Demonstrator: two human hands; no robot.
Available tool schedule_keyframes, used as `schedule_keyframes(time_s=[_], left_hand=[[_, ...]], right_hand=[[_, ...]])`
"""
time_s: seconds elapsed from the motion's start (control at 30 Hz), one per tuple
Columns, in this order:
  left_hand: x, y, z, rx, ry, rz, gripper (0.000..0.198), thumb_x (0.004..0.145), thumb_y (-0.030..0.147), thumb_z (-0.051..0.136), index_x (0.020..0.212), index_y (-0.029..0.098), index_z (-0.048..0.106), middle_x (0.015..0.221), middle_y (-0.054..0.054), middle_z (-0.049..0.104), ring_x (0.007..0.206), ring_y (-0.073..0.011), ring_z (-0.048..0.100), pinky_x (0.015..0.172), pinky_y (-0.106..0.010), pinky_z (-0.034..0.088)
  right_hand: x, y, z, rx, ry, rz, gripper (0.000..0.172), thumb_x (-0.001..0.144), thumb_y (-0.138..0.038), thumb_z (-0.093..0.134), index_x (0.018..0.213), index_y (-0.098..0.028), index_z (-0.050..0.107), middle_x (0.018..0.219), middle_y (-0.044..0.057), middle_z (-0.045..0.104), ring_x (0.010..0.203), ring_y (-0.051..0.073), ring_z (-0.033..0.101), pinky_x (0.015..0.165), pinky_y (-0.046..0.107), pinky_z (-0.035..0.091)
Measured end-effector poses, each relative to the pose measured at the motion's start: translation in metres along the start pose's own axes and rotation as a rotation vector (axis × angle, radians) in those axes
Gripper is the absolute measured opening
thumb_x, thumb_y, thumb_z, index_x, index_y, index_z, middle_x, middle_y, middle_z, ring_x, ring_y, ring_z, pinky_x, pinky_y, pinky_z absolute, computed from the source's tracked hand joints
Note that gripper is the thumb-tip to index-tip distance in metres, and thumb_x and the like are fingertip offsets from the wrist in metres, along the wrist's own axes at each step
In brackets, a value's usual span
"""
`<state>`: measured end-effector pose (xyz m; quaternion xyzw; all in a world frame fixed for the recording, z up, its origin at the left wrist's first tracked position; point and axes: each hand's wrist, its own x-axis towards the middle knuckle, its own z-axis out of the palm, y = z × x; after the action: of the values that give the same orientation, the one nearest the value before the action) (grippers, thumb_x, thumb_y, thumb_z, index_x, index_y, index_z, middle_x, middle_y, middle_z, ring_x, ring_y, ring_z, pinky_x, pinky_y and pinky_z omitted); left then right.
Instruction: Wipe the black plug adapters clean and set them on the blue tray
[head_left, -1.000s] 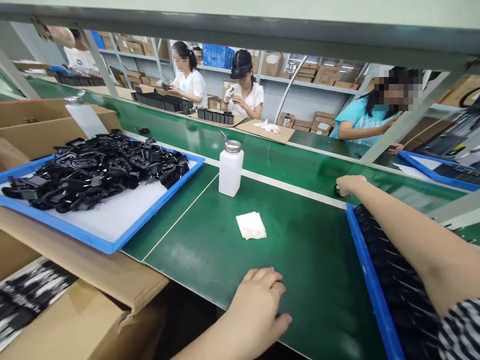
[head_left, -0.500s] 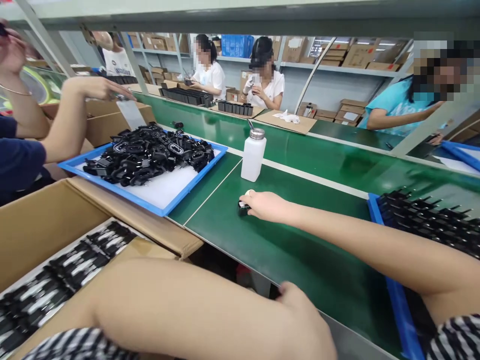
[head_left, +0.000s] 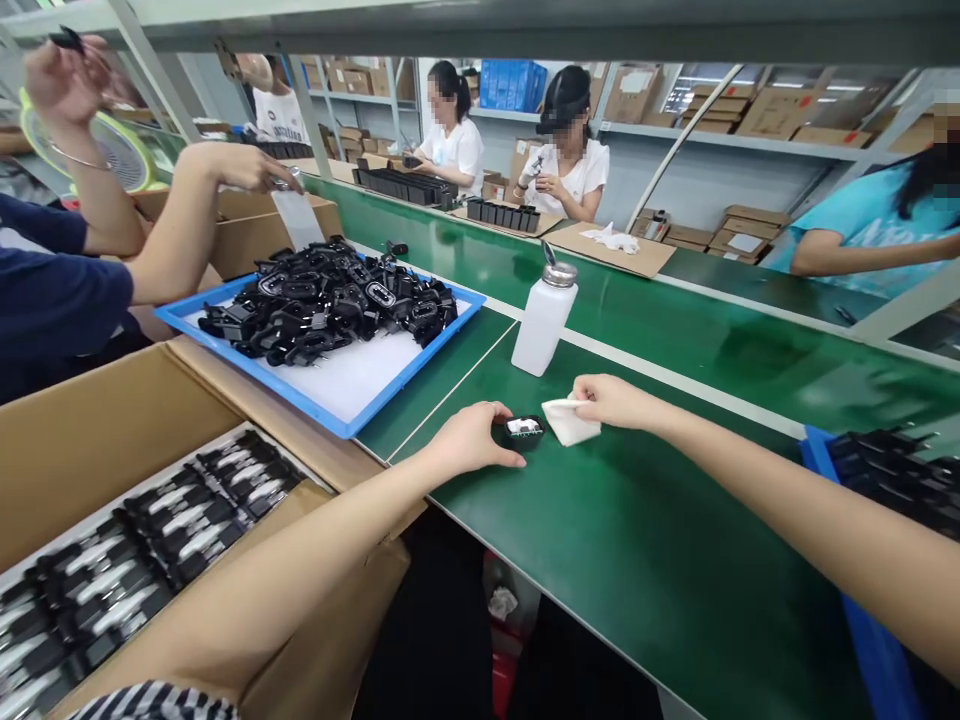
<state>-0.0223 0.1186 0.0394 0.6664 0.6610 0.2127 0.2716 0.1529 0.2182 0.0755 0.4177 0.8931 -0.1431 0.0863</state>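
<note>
My left hand (head_left: 471, 439) grips a small black adapter (head_left: 521, 431) that rests on the green bench (head_left: 615, 540). My right hand (head_left: 609, 400) pinches a folded white cloth (head_left: 568, 423) just right of the adapter, with the cloth's edge touching it. A white dispenser bottle (head_left: 543, 318) with a metal top stands upright just behind both hands.
A blue tray (head_left: 330, 385) heaped with black adapters sits to the left on a cardboard box (head_left: 97, 440) holding rows of packed parts. Another blue tray (head_left: 862, 560) of adapters lies at the right. A neighbour's arms reach in at the far left. Several people work across the green conveyor (head_left: 675, 320).
My right hand carried the adapter from the right tray to the bench centre, then took the cloth. My left hand came forward from the bench edge and took the adapter. The view swung left.
</note>
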Motion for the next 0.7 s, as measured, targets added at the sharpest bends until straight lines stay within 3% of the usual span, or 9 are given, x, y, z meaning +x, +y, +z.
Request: schedule_keyframes(time_s=[0.07, 0.13, 0.27, 0.37, 0.53, 0.7], left_hand=[[0.001, 0.0, 0.005, -0.034, 0.002, -0.015, 0.044, 0.049, 0.042, 0.062, 0.086, 0.019, 0.052, 0.077, 0.0, 0.055, 0.068, -0.016, 0.052, 0.056, -0.022, 0.038], [0.002, 0.0, 0.006, -0.049, -0.01, -0.015, 0.04, 0.051, 0.041, 0.061, 0.083, 0.02, 0.054, 0.071, 0.001, 0.055, 0.066, -0.0156, 0.052, 0.054, -0.022, 0.037], [0.003, 0.001, 0.005, -0.098, -0.02, -0.019, 0.031, 0.052, 0.035, 0.06, 0.078, 0.018, 0.055, 0.069, 0.002, 0.056, 0.063, -0.0147, 0.052, 0.051, -0.02, 0.036], [0.003, 0.001, 0.005, -0.109, -0.034, -0.04, 0.027, 0.052, 0.034, 0.06, 0.073, 0.018, 0.056, 0.068, 0.002, 0.056, 0.062, -0.0143, 0.052, 0.05, -0.02, 0.035], [0.004, 0.003, 0.002, -0.059, -0.06, -0.028, 0.024, 0.053, 0.036, 0.059, 0.069, 0.019, 0.056, 0.061, 0.004, 0.053, 0.054, -0.0119, 0.048, 0.044, -0.019, 0.029], [0.003, 0.004, 0.002, -0.033, -0.053, -0.027, 0.024, 0.053, 0.038, 0.059, 0.067, 0.019, 0.055, 0.061, 0.004, 0.053, 0.055, -0.0116, 0.048, 0.043, -0.019, 0.028]], right_hand=[[-0.001, -0.015, 0.002, 0.107, 0.172, 0.022, 0.018, 0.066, -0.019, 0.038, 0.082, -0.016, 0.046, 0.071, 0.001, 0.054, 0.058, 0.012, 0.049, 0.046, 0.02, 0.036], [-0.004, -0.031, 0.006, 0.209, 0.298, -0.077, 0.026, 0.068, -0.017, 0.036, 0.092, -0.018, 0.045, 0.077, 0.0, 0.056, 0.06, 0.012, 0.051, 0.051, 0.021, 0.039], [-0.015, -0.05, 0.018, 0.047, 0.297, -0.525, 0.037, 0.071, -0.01, 0.031, 0.104, -0.019, 0.044, 0.097, 0.003, 0.055, 0.079, 0.015, 0.052, 0.066, 0.025, 0.041], [-0.019, -0.042, 0.025, -0.169, 0.359, -0.711, 0.038, 0.072, -0.006, 0.029, 0.105, -0.012, 0.045, 0.102, 0.01, 0.052, 0.09, 0.018, 0.048, 0.076, 0.032, 0.038], [-0.025, -0.023, 0.025, -0.35, 0.354, -0.711, 0.041, 0.068, -0.002, 0.031, 0.105, -0.012, 0.047, 0.096, 0.011, 0.055, 0.086, 0.018, 0.05, 0.074, 0.034, 0.039], [-0.025, -0.028, 0.007, -0.376, 0.247, -0.696, 0.045, 0.066, -0.004, 0.034, 0.106, -0.018, 0.048, 0.09, 0.007, 0.059, 0.077, 0.018, 0.053, 0.065, 0.031, 0.042]])
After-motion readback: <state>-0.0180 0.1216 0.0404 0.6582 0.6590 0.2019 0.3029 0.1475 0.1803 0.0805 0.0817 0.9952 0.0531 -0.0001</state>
